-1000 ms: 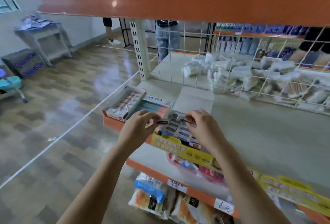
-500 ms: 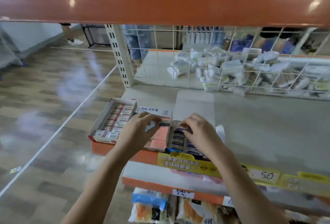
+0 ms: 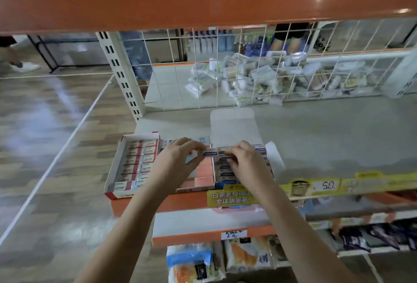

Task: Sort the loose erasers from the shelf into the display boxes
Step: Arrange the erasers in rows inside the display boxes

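- Three display boxes [image 3: 133, 165] sit on the shelf [image 3: 327, 138].
- Left hand [image 3: 178, 161] pinches a blue-sleeved eraser [image 3: 209, 153] above them.
- Right hand [image 3: 246, 161] curls onto boxed erasers [image 3: 225, 173].

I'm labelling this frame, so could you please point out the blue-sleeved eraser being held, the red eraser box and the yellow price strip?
blue-sleeved eraser [image 3: 209, 153], head view, its printed sleeve.
red eraser box [image 3: 115, 165], head view, left wall.
yellow price strip [image 3: 325, 185], head view, price number.
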